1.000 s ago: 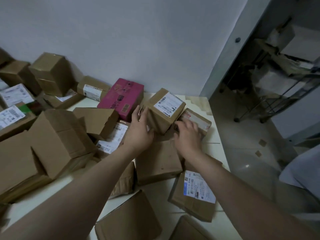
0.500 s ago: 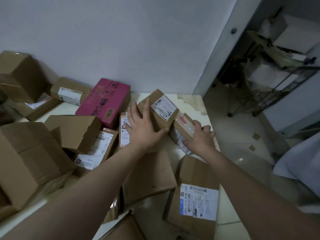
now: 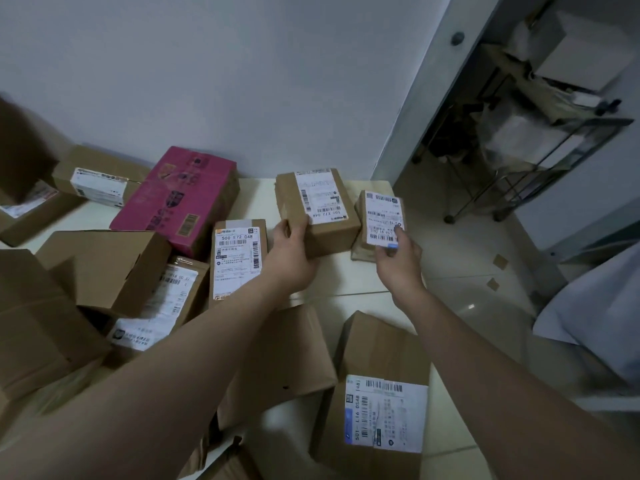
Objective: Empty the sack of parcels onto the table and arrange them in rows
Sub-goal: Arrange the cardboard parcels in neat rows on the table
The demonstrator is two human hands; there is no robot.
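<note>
My left hand [image 3: 290, 252] grips the near left corner of a brown labelled parcel [image 3: 320, 216] lying label-up at the table's far right corner. My right hand [image 3: 394, 258] pinches the near edge of a small labelled parcel [image 3: 381, 216] just right of it, at the table's right edge. A flat labelled parcel [image 3: 237, 259] lies left of my left hand. A pink box [image 3: 180, 199] sits further left by the wall. Several more brown parcels cover the left and near side of the white table [image 3: 349, 282]. No sack is in view.
A large labelled carton [image 3: 379, 400] and a plain brown one [image 3: 284, 362] lie near me between my forearms. Open cartons [image 3: 104, 268] pile up at the left. The table's right edge drops to a tiled floor [image 3: 464, 271]. A wire rack [image 3: 540, 140] stands at the back right.
Both parcels at the far right corner have been turned label-up and set side by side. My left hand shifted to the bigger parcel's corner; my right hand moved onto the small one.
</note>
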